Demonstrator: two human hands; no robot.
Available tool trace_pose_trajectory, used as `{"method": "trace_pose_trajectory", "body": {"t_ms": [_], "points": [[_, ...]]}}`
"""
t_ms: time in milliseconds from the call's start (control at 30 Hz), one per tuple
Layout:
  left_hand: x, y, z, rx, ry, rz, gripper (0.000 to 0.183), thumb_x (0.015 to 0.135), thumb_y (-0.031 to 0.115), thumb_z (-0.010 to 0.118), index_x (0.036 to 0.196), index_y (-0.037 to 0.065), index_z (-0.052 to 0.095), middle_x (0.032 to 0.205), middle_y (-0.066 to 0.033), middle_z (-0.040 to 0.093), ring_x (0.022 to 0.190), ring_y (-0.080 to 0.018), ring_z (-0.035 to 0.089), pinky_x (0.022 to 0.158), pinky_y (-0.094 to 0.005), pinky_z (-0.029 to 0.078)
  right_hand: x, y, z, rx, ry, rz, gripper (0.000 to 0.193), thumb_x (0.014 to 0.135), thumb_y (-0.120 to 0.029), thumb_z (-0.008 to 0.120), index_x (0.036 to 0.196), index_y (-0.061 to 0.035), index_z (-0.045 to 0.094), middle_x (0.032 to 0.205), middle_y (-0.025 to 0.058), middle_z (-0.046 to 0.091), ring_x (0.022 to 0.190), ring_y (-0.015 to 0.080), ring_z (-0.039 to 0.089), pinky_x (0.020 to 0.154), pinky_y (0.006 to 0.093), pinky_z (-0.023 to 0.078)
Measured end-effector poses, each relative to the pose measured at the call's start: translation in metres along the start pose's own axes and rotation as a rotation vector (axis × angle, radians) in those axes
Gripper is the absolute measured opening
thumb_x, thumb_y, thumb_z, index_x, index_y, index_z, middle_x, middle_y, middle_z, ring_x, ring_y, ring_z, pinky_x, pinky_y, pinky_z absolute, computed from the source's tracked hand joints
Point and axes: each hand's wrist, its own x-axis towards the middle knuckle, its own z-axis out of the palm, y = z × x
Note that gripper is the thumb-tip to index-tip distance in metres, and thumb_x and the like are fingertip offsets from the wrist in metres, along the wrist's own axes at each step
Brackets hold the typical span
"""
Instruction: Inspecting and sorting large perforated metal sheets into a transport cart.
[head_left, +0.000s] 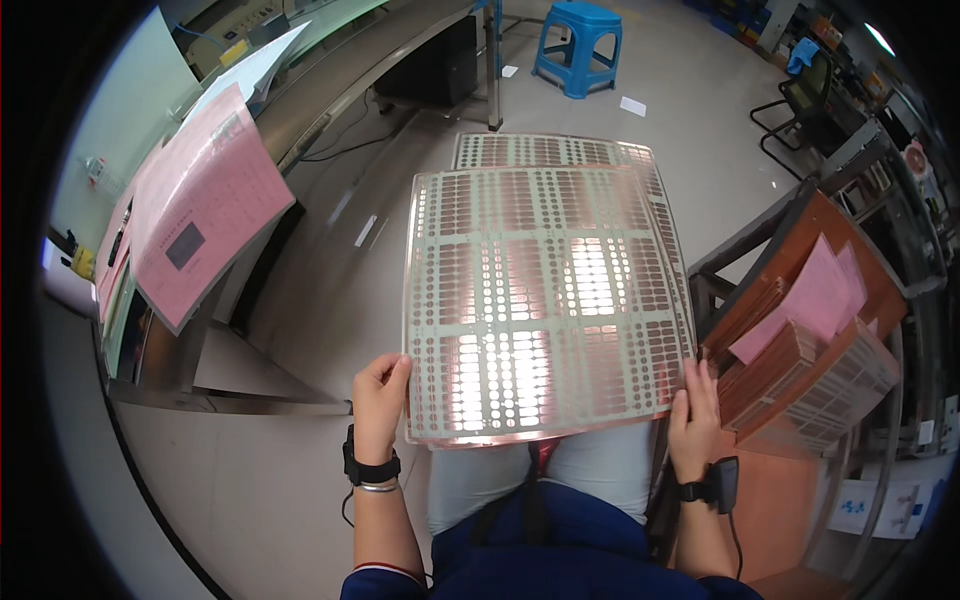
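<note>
In front of my lap is a small stack of copper circuit board panels (520, 300), with rows of shiny copper pads and pale grey-green bands. The upper panel lies shifted toward me over another panel (550, 151), whose far and right edges stick out behind it. My left hand (380, 400) is closed on the near part of the left edge, its thumb at the rim. My right hand (694, 420) is at the near right corner, its fingers along the right edge and partly hidden.
To my right, a brown slanted rack (815, 215) holds several more panels (840, 385) and pink sheets (805, 305). On the left, a pink sheet in a clear sleeve (210, 210) hangs over a workbench edge. A blue plastic stool (580, 45) stands ahead, with a chair (805, 100) at far right.
</note>
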Motion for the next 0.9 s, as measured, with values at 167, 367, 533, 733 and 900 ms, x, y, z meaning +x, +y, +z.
{"method": "trace_pose_trajectory", "body": {"t_ms": [167,367,533,733,900], "points": [[-0.023,0.026,0.010,-0.325,-0.083,-0.040,0.031,0.093,0.019,0.051,0.116,-0.002,0.050,0.083,-0.0031,0.062,0.062,-0.0058,0.056,0.053,-0.0191,0.044,-0.013,0.038,-0.002,0.522,0.228,0.271,0.046,0.095,-0.014,0.041,0.137,0.0009,0.032,0.136,0.0178,0.041,0.130,0.0259,0.036,0.106,0.0374,0.028],[-0.063,0.031,0.055,-0.653,-0.527,-0.259,0.036,0.093,0.026,0.053,0.118,0.000,0.048,0.097,-0.0056,0.061,0.070,-0.0094,0.060,0.049,-0.0201,0.049,-0.037,0.052,-0.007,1.272,0.240,0.729,0.053,0.098,-0.038,0.035,0.139,-0.0043,0.030,0.132,0.0118,0.044,0.109,0.0175,0.049,0.090,0.0302,0.041],[-0.082,0.037,0.069,-0.652,-0.670,-0.267,0.047,0.091,0.020,0.056,0.129,-0.001,0.039,0.124,-0.0113,0.051,0.110,-0.0189,0.053,0.093,-0.0332,0.045,-0.057,0.046,-0.004,1.582,0.202,0.787,0.055,0.097,-0.042,0.036,0.133,-0.0005,0.036,0.124,0.0100,0.049,0.111,0.0166,0.049,0.093,0.0292,0.040],[-0.091,0.035,0.072,-0.734,-0.681,-0.212,0.048,0.092,0.021,0.054,0.131,-0.002,0.037,0.126,-0.0121,0.049,0.115,-0.0195,0.049,0.096,-0.0350,0.042,-0.050,-0.004,-0.018,1.860,0.131,0.713,0.046,0.097,-0.028,0.040,0.134,-0.0009,0.033,0.129,0.0109,0.045,0.115,0.0189,0.048,0.097,0.0322,0.040],[-0.101,0.032,0.078,-0.585,-0.761,-0.132,0.048,0.094,0.022,0.050,0.132,-0.002,0.036,0.126,-0.0123,0.049,0.110,-0.0201,0.051,0.089,-0.0344,0.047,-0.014,-0.001,-0.017,1.791,0.085,0.582,0.040,0.095,-0.010,0.040,0.133,0.0001,0.033,0.129,0.0116,0.047,0.115,0.0195,0.049,0.097,0.0322,0.041]]}}
